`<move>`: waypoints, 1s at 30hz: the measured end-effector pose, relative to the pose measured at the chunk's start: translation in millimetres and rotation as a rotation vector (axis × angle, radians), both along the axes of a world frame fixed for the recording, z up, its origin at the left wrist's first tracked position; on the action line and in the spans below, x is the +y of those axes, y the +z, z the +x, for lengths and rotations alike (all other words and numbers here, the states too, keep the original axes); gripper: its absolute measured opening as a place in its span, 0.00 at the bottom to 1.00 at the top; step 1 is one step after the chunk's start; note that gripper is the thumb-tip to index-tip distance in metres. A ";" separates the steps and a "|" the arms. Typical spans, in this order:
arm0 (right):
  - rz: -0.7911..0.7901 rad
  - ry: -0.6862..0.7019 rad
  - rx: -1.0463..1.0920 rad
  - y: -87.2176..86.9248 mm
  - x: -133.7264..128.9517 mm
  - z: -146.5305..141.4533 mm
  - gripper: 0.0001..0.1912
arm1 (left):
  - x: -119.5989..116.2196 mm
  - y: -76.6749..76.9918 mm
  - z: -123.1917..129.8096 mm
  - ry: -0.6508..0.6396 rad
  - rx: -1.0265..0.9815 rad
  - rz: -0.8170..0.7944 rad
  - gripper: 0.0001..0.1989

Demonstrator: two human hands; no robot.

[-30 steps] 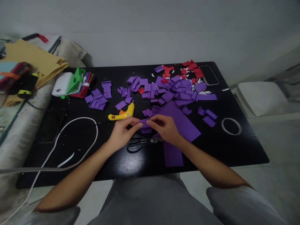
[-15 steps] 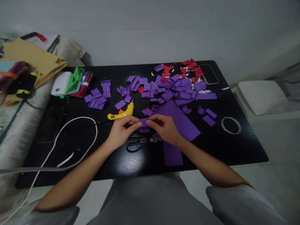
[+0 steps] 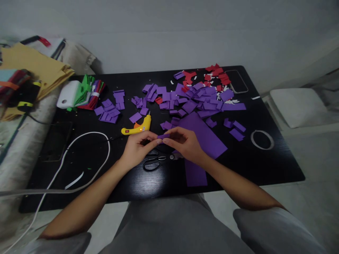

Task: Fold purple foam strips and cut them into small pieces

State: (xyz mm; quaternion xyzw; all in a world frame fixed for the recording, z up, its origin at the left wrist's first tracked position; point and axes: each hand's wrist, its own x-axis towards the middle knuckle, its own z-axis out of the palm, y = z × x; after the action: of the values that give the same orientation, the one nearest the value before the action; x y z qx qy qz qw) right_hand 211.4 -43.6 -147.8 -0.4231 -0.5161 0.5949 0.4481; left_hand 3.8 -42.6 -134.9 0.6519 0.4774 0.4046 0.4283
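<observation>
Between my two hands is a small folded purple paper piece (image 3: 163, 136), pinched at both ends. My left hand (image 3: 138, 145) has thumb and fingers closed on its left end. On its right end, my right hand (image 3: 185, 141) grips with thumb and forefinger; the fingers partly cover the piece. Just beyond my left hand lies a yellow glue gun (image 3: 137, 127), a small orange light showing on it. Black-handled scissors (image 3: 152, 165) rest below the hands, partly hidden. Large purple paper sheets (image 3: 205, 135) lie under and beside my right hand.
Many folded purple pieces (image 3: 203, 98) spread across the back of the black table (image 3: 164, 188), with red paper scraps (image 3: 218, 73) behind. A white cable (image 3: 62, 158) loops at left. A tape ring (image 3: 262, 140) lies at right; bundled coloured strips (image 3: 88, 93) sit back left.
The purple piece between my fingers has tilted and shows a narrower face. My right thumb has shifted slightly left, towards my left thumb. Everything on the table stays put.
</observation>
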 end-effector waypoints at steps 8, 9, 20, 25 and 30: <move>-0.155 -0.022 0.004 0.8 4.7 -0.3 0.15 | 1.8 -0.1 -0.3 -0.025 -0.046 -0.149 0.13; -0.190 -0.012 0.021 1.3 5.4 -0.1 0.15 | 2.8 -0.1 -0.4 -0.038 -0.068 -0.193 0.13; -0.238 0.022 0.057 0.9 6.9 2.3 0.16 | 6.2 1.8 -1.8 -0.073 -0.152 -0.337 0.14; -0.198 0.003 0.044 -1.3 6.0 1.2 0.16 | 6.2 0.7 -1.9 -0.052 -0.154 -0.340 0.15; -0.172 -0.012 0.022 -3.8 6.4 0.4 0.17 | 5.6 -1.2 -2.5 -0.050 -0.135 -0.326 0.15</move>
State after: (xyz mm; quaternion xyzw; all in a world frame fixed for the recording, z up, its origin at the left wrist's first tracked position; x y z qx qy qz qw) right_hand 211.8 -37.2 -151.5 -0.4565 -0.4557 0.6390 0.4191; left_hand 1.3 -37.0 -136.1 0.5567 0.4906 0.3541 0.5693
